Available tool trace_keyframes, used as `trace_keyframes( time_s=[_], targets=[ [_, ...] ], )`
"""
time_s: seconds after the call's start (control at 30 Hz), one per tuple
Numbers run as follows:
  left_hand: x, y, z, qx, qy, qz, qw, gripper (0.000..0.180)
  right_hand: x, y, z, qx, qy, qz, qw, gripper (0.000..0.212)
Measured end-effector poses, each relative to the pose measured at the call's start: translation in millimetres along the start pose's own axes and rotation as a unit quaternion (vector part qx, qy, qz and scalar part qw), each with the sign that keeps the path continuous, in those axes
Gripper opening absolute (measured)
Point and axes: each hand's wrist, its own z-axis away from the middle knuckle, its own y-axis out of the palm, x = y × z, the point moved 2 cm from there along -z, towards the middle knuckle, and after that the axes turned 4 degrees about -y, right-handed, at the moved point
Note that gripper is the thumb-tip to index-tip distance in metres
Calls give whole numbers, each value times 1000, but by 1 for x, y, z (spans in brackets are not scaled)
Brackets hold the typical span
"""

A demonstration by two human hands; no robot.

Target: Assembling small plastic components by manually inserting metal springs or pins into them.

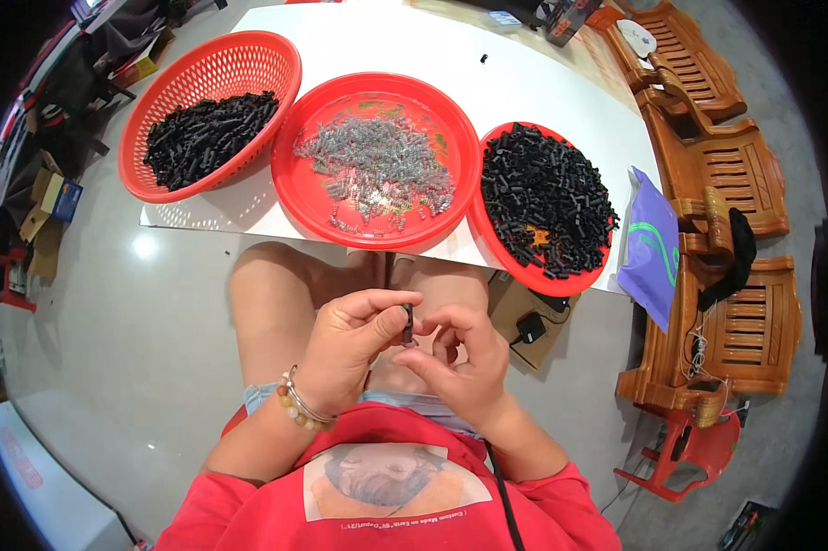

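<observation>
Above my lap, the fingers and thumb of my left hand (352,332) pinch a small black plastic tubular part (408,323), held upright. Close against its lower end is my right hand (462,360), its thumb and curled fingers drawn together. Whatever may sit between those right fingertips is too small to make out. On the table in front of me, a red tray holds a heap of small metal springs (377,161). A red plate to its right carries loose black plastic parts (542,197). More black parts (207,138) lie in a red basket on the left.
The white table (524,83) spans the space beyond my knees. A purple pouch (651,253) hangs over its right edge. Wooden chairs (744,303) line the right side, with a red plastic stool (680,455) nearby. Under the table is a cardboard box (515,317) with a black adapter.
</observation>
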Motion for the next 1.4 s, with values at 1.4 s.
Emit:
trace_keyframes(
  time_s=[1.4],
  targets=[
    [-20, -5, 1, 178, 207, -441, 855, 64, 3, -4, -7, 8, -212, 95, 973, 26]
  ],
)
